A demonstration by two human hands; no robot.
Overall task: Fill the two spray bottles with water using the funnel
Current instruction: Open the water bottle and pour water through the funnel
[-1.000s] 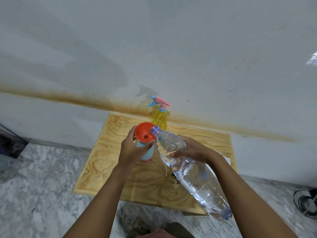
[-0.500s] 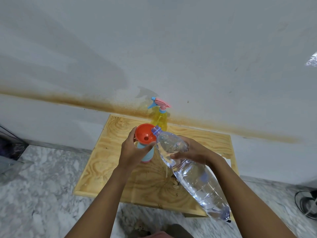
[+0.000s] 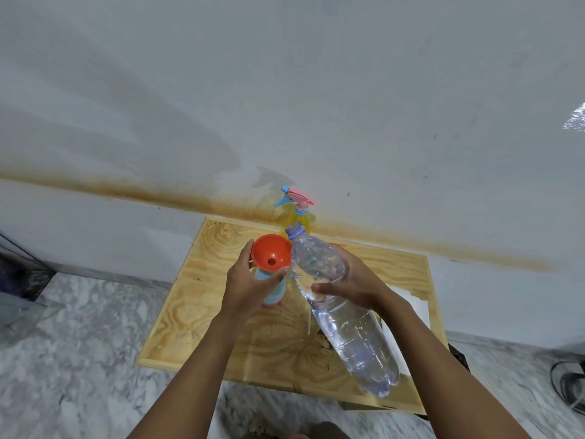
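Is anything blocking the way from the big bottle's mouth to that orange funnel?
Nothing visible. The bottle has its mouth right by the funnel, whose bowl lies open; the left hand grips it from below.

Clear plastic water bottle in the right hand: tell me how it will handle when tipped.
Probably heavy: the clear plastic water bottle looks largely full. Its thin wall appears dented under the right hand, so it likely flexes when squeezed. Tipped, water would probably surge toward the neck beside the orange plastic funnel.
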